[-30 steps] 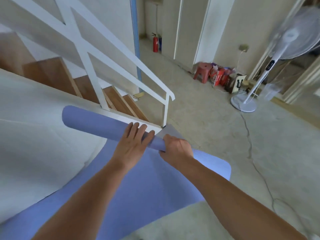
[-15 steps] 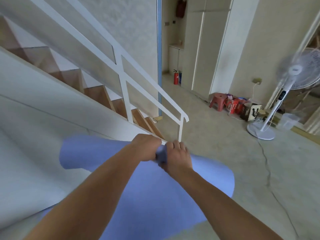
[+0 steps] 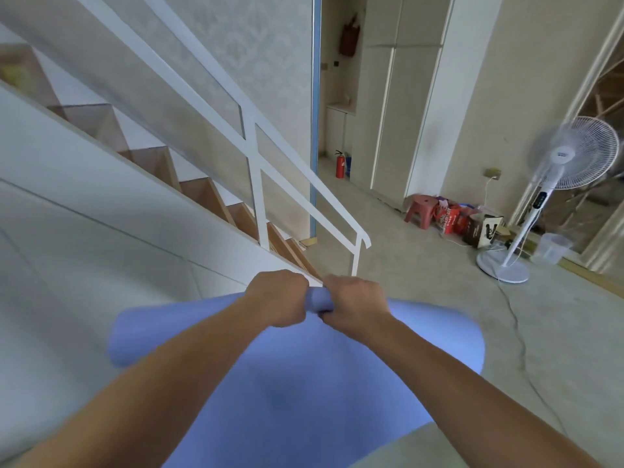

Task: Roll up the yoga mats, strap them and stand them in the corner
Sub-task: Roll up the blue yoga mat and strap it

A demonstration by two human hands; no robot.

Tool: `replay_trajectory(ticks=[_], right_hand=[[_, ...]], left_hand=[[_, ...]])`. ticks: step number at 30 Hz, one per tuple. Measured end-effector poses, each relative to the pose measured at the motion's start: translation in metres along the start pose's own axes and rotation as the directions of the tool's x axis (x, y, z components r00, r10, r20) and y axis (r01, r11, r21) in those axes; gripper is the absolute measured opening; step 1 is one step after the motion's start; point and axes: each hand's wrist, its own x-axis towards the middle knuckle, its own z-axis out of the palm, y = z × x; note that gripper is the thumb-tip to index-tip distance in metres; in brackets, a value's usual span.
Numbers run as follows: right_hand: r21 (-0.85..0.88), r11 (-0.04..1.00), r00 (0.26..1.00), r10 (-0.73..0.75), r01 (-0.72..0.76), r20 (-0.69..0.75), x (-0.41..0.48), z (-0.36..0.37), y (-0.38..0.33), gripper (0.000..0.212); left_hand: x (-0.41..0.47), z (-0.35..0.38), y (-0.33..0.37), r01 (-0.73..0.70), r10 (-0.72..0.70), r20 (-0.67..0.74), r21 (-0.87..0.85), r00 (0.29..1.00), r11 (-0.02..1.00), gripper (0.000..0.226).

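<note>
Hands: your left hand (image 3: 277,298) and right hand (image 3: 354,304) both clench the rolled end, side by side.
Mat: blue yoga mat (image 3: 304,393), beside the staircase (image 3: 199,197), mostly unrolled.
Change: your left fingers, spread before, are now curled; rolling has barely begun.

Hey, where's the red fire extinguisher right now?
In the head view, the fire extinguisher stands on the floor in the centre background, just right of the blue vertical strip and left of the tall cabinets.
</note>
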Motion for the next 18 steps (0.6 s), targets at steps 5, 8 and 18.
replay_trajectory(ticks=[5, 8, 18], right_hand=[[-0.01, 0.999, 0.999, -0.051, 0.051, 0.008, -0.018, 0.013, -0.056, 0.034], [0.129, 0.989, 0.92, 0.011, -0.067, 0.391, -0.006, 0.003, -0.07, 0.011], [-0.104, 0.994, 0.999, 0.035, -0.037, -0.02, -0.021, 0.031, -0.098, 0.062]], left_hand=[[-0.022, -0.004, -0.046, 0.095, 0.069, 0.491, -0.302, 0.868, 0.949, 0.041], [-0.038, 0.017, -0.05, -0.05, 0.061, 0.225, -0.054, 0.972, 0.997, 0.04], [-0.033, 0.038, -0.074, -0.025, 0.1, 0.241, -0.295, 0.965, 0.955, 0.022]])
